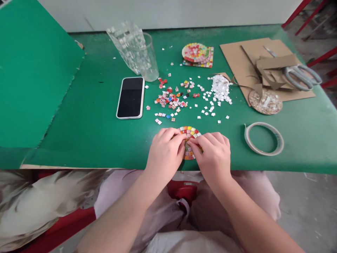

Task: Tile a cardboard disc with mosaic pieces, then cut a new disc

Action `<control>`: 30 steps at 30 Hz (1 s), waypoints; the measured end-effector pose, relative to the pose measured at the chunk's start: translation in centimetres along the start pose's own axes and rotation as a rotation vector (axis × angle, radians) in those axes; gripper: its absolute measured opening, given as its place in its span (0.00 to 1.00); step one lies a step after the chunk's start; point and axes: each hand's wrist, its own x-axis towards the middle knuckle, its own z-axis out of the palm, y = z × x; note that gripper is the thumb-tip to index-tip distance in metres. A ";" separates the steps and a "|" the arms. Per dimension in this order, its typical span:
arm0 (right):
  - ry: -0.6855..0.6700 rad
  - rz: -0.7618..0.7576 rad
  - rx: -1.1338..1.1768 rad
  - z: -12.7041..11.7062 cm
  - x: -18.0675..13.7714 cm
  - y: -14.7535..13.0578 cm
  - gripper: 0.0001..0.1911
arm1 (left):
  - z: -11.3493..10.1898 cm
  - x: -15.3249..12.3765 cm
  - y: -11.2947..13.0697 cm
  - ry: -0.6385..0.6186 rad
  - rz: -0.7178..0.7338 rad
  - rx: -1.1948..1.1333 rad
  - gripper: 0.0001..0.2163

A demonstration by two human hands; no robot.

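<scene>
We have the round mosaic disc (190,132) close to the worktop's (89,147) front edge, presumably so that both hands reach it without stretching. Our left hand (165,144) covers the disc's left side, our right hand (215,150) its right, which probably steadies it too. In each grip, thumb and forefinger are drawn close together over the disc's middle; we cannot tell whether either pinches a tile, since the fingers hide the spot.

Coloured tiles (168,99) lie just beyond the disc and white tiles (221,88) beyond it to the right, likely spread for easy picking. Past them, directly beyond the disc, sits a stack of mosaic pieces (196,52). The phone (131,97) lies flat, beyond the disc to the left; the tape roll (281,143) lies to its right. Well beyond and right, scissors (302,77) rest on cardboard (237,59), seemingly out of our hands' way.

The surface is plain green. A pale wall (171,14) stands far beyond the disc, with grey floor (310,200) and red metal frames (323,58) off to its right.
</scene>
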 end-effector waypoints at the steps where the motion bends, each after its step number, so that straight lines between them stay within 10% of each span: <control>1: 0.007 0.000 -0.002 0.1 0.0 0.0 0.12 | 0.0 -0.1 -0.1 0.008 0.006 -0.008 0.08; 30: -0.024 -0.094 0.046 -0.3 -1.0 0.7 0.13 | 0.9 -1.0 -1.3 0.058 0.208 -0.066 0.15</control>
